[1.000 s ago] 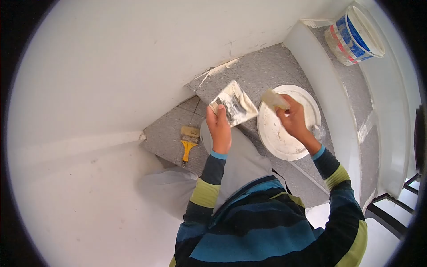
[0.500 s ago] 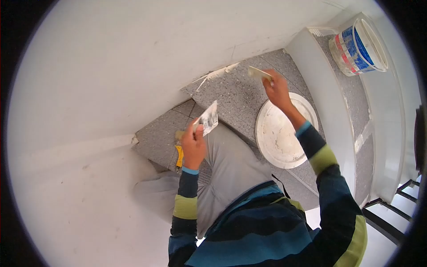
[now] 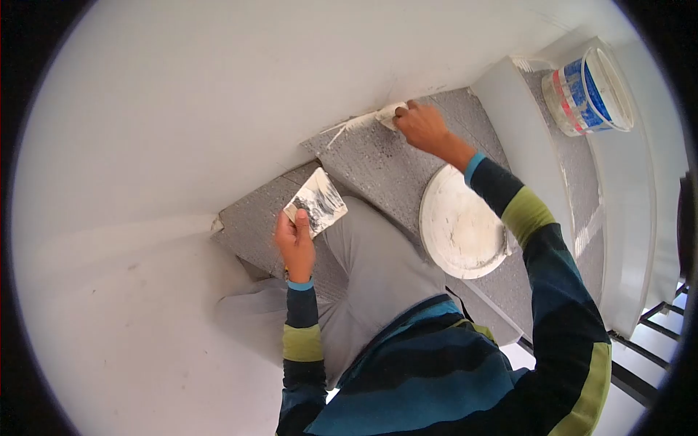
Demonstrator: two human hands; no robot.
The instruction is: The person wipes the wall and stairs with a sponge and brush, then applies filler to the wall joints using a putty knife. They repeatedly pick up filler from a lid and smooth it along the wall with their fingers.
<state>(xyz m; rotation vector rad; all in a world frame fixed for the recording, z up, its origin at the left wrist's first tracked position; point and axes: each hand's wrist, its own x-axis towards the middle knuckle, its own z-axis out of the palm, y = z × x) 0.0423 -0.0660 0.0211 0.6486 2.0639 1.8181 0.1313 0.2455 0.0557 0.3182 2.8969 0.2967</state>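
My left hand (image 3: 295, 243) grips a square flat plate (image 3: 318, 203), smeared with white and dark material, above the lower grey step. My right hand (image 3: 424, 129) is closed on a small pale scraper (image 3: 390, 116) at the joint between the speckled grey step (image 3: 371, 163) and the white wall. White paste (image 3: 356, 125) lies along that joint to the left of the scraper. Below my right forearm a round white lid (image 3: 463, 221) with smears lies on the step.
A white bucket (image 3: 574, 94) with a blue and red label stands on a higher step at the upper right. The white wall (image 3: 174, 109) runs along the left and top. Black railing bars (image 3: 636, 349) are at the lower right.
My right hand has moved left and up to the wall joint with the scraper. My left hand has shifted slightly left and down, and the plate's face is turned more toward the camera.
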